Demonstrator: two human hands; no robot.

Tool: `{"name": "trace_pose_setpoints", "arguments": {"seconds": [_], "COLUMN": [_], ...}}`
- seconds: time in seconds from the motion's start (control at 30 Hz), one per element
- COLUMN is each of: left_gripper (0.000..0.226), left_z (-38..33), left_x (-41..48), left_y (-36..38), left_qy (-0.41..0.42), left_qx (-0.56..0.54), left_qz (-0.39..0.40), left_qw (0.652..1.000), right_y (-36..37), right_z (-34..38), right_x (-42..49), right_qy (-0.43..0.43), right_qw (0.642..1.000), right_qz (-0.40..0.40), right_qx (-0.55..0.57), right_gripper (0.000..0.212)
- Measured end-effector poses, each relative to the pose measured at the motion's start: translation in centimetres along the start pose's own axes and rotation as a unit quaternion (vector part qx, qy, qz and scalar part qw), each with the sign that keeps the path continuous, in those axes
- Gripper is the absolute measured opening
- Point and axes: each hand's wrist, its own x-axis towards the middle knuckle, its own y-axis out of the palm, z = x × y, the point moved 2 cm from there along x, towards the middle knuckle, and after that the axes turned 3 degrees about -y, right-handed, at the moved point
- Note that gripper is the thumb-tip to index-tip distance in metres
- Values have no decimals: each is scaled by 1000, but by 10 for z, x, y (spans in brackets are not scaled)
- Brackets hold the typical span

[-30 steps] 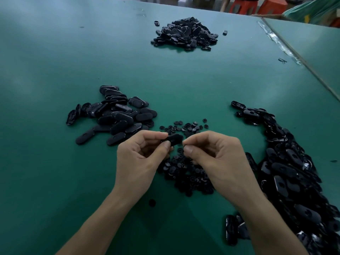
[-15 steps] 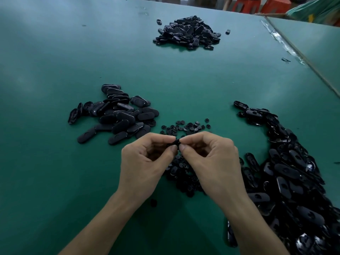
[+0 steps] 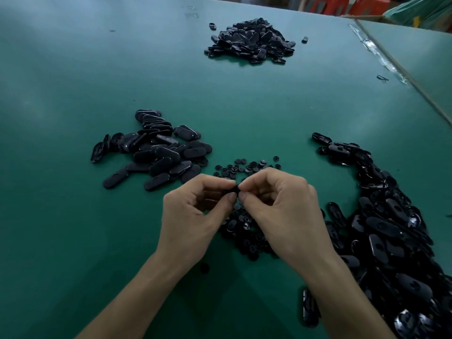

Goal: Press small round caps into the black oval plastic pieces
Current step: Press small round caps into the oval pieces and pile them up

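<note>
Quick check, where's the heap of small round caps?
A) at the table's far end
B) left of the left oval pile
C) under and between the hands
C: the round caps lie beneath and just beyond the left hand and right hand, both pinching a black piece.

The oval pieces (image 3: 381, 226) look like glossy black plastic; the green counter (image 3: 73, 216) has a smooth, faintly sheened mat surface.

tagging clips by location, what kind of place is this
Likely a small factory or workshop assembly bench: a big green table holds heaps of identical black oval pieces and loose small round caps, while the left hand and right hand pinch one piece.
</note>
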Motion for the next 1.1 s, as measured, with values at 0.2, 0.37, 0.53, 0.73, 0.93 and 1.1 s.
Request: {"name": "trace_pose_setpoints", "arguments": {"seconds": [0.2,0.37,0.53,0.73,0.93,1.1], "left_gripper": [18,20,27,30,27,26], "left_z": [0,3,3,4,5,6], "left_x": [-1,2,1,3,4,4], "left_y": [1,-3,0,-1,0,0], "left_qy": [8,1,-36,-83,-75,-81], "left_qx": [33,30,-28,-96,-76,-82], "left_qz": [9,13,45,68,49,57], "left_qw": [999,999,998,990,993,992], "right_y": [-1,-3,-9,-15,-15,-11], "right_z": [3,6,4,-7,-13,-12], "right_x": [1,0,5,10,7,3], "right_qy": [-18,-23,-45,-24,-3,3], "right_qw": [998,997,993,994,995,997], "right_qz": [12,47,40,100,94,77], "right_qx": [-54,-57,-97,-49,-16,-17], "right_gripper": [18,19,20,22,17,13]}}
